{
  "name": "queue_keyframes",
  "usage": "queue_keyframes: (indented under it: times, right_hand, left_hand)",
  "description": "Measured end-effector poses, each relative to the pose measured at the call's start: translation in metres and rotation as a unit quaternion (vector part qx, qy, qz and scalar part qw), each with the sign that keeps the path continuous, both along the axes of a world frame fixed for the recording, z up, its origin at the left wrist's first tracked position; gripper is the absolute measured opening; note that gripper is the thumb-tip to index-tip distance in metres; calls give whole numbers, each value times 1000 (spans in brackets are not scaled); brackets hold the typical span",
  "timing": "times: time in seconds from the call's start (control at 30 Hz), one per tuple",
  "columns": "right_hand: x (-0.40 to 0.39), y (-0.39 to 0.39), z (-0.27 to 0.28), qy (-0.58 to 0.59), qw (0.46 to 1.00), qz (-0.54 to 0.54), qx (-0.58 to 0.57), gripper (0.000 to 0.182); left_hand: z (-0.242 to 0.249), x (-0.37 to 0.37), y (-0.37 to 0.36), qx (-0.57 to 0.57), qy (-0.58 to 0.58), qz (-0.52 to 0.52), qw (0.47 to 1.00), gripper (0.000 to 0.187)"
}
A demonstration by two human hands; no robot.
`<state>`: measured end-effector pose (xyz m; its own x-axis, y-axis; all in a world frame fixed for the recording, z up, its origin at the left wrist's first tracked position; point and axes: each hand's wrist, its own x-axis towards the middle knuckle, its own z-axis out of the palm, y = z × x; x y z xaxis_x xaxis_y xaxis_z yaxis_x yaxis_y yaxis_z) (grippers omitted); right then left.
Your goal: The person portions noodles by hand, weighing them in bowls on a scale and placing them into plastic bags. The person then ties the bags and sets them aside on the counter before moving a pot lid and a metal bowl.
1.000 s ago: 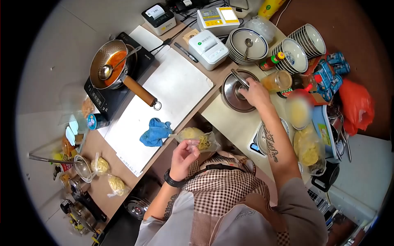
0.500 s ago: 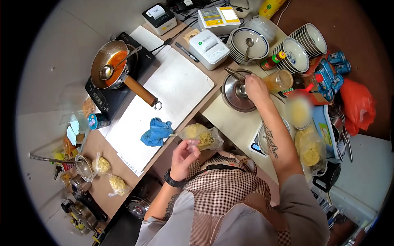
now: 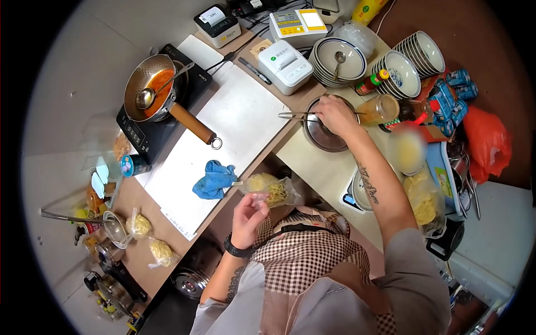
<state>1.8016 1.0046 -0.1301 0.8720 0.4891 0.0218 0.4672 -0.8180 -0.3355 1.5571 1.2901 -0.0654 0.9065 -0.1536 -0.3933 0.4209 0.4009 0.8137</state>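
Observation:
My left hand [image 3: 249, 219] is closed on the gathered top of a clear plastic bag of noodles [image 3: 276, 192], which hangs at the table's edge in front of my apron. Over the round metal lid [image 3: 325, 137] at the right, my right hand [image 3: 336, 115] is closed around metal tongs [image 3: 292, 115], whose ends point left. A jar with a brownish content [image 3: 381, 109] stands just right of this hand. A scale with a bowl [image 3: 360, 190] sits below my right forearm.
A pan of red sauce with a ladle [image 3: 160, 89] rests on the black cooker [image 3: 134, 134]. A blue cloth [image 3: 214, 180] lies on the white board [image 3: 234, 111]. Stacked bowls [image 3: 402, 75], printers and bagged noodles [image 3: 162, 252] surround the work area.
My right hand has moved slightly up and left over the lid, and the tongs have swung so that they point left. My left hand and the bag have barely shifted.

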Motion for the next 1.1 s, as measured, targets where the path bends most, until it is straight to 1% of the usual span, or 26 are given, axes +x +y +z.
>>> queue_keyframes:
  times: [0.1, 0.2, 0.3, 0.4, 0.5, 0.53, 0.57, 0.6, 0.63, 0.67, 0.73, 0.77, 0.87, 0.9, 0.93, 1.0, 1.03, 1.1]
  right_hand:
    - [1, -6, 0, -2, 999, 33, 26, 15]
    - [-3, -10, -3, -38, 998, 26, 45, 14]
    - [-26, -3, 25, -68, 993, -32, 91, 17]
    - [-66, -1, 31, -76, 988, -58, 125, 19]
    - [-117, 3, 34, 34, 966, -111, 230, 18]
    - [-136, 7, 40, 120, 940, -133, 292, 18]
    - [-153, 13, 45, 142, 931, -133, 308, 18]
    - [-172, 19, 46, 170, 920, -136, 327, 19]
    - [-188, 23, 44, 145, 925, -118, 330, 21]
    - [-201, 26, 44, 145, 928, -129, 318, 32]
    - [-217, 27, 47, 127, 937, -150, 290, 55]
    - [-224, 24, 45, 89, 959, -131, 237, 73]
    - [-229, 21, 42, 43, 957, -177, 227, 73]
    - [-227, 17, 42, 26, 968, -180, 171, 66]
    - [-223, 14, 49, 41, 972, -200, 117, 47]
    - [-227, -11, 22, 66, 977, -190, 64, 30]
    - [-228, -20, 32, 47, 972, -222, 69, 16]
    - [-235, -48, 54, 103, 951, -272, 109, 16]
  left_hand:
    - [-1, -1, 0, 12, 2, 0, 1000, 33]
    - [1, 2, -4, 36, 3, -3, 999, 33]
    - [2, 4, -5, 28, 7, -10, 1000, 33]
    - [1, 6, -7, 19, 3, -11, 1000, 33]
    - [3, 7, -9, 14, -7, -23, 1000, 35]
    - [5, 9, -11, 14, -14, -27, 999, 35]
    - [8, 8, -13, 16, -15, -28, 999, 36]
    - [14, 8, -17, -29, -5, -21, 999, 39]
    - [24, 12, -19, -23, -13, -39, 999, 40]
    - [33, 17, -22, -21, -29, -57, 998, 41]
    - [44, 20, -28, -32, -40, -60, 997, 43]
    - [49, 21, -32, -38, -47, -64, 996, 43]
    - [62, 22, -42, -43, -74, -97, 992, 46]
    - [65, 21, -45, -46, -70, -103, 991, 48]
    - [67, 20, -50, -35, -80, -105, 991, 49]
    - [71, 20, -61, -13, -103, -106, 989, 51]
    - [75, 19, -67, -16, -104, -103, 989, 51]
    - [74, 19, -78, -17, -109, -98, 989, 51]
